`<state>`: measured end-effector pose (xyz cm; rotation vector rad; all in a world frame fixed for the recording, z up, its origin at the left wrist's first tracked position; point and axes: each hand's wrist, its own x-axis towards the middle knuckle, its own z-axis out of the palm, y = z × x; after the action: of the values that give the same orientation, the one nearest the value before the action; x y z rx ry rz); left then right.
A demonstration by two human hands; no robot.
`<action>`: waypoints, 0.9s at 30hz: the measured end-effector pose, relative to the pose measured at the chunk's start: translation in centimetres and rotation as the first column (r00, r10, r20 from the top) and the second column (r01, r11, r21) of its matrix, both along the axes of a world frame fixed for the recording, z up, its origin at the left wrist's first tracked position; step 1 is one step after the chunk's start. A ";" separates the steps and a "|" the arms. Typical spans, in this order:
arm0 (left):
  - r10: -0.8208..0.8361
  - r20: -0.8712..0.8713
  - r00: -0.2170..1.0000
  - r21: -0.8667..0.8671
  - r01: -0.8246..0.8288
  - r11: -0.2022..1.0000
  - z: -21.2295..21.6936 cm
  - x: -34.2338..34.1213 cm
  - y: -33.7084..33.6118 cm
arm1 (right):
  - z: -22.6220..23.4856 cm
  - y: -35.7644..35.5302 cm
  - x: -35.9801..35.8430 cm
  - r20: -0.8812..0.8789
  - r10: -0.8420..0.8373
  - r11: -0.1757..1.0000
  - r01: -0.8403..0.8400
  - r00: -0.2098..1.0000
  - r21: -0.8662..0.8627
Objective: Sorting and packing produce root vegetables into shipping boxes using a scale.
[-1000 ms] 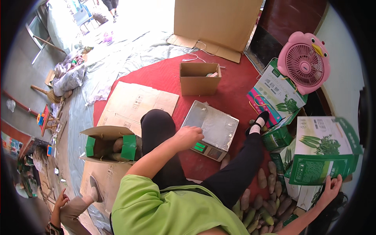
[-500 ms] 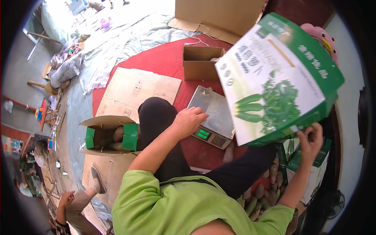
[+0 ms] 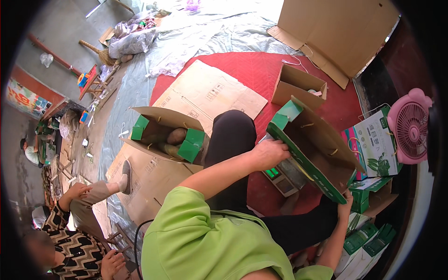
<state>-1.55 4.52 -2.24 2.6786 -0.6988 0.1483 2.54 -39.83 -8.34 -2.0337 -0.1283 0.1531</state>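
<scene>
Over scale (image 3: 284,175), open box (image 3: 312,151) tilted, both hands clamped on it: left hand (image 3: 270,153) on near green rim, right hand (image 3: 346,203) at far lower corner. Judged light, stiff cardboard, bulky; flaps floppy, so rim edges and corners grip best.

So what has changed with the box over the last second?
The right hand picked the green-and-white carton off the stack at the right, swung it up and across, and now holds it over the scale, open side up. The left hand, earlier on the scale, now grips the carton's near edge. The open box of produce stayed put.
</scene>
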 end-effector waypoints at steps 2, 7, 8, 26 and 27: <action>-0.012 -0.012 1.000 0.012 0.012 1.000 0.2 0.3 -0.1 | -1.3 -2.0 0.9 -0.121 -0.058 0.991 0.071 0.991 0.109; -0.018 -0.015 1.000 0.003 0.018 1.000 0.4 0.3 -0.3 | -0.7 -1.9 0.9 -0.424 -0.232 0.919 0.340 0.876 0.200; -0.029 0.006 1.000 -0.001 0.029 1.000 0.5 0.4 -0.3 | -0.7 -1.9 0.9 -0.440 -0.256 0.880 0.395 0.861 0.262; 0.114 0.401 0.909 -0.266 -0.004 0.964 3.6 0.7 -0.5 | 3.7 1.9 0.8 -0.294 -0.209 0.939 0.275 0.933 0.205; 0.119 0.409 0.905 -0.246 -0.016 0.969 4.2 0.7 -0.6 | 4.1 2.4 0.9 -0.309 -0.218 0.942 0.282 0.926 0.181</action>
<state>-0.88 3.97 1.98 2.4552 -0.6593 0.7998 3.49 -37.42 -4.22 -1.7637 0.2867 0.2564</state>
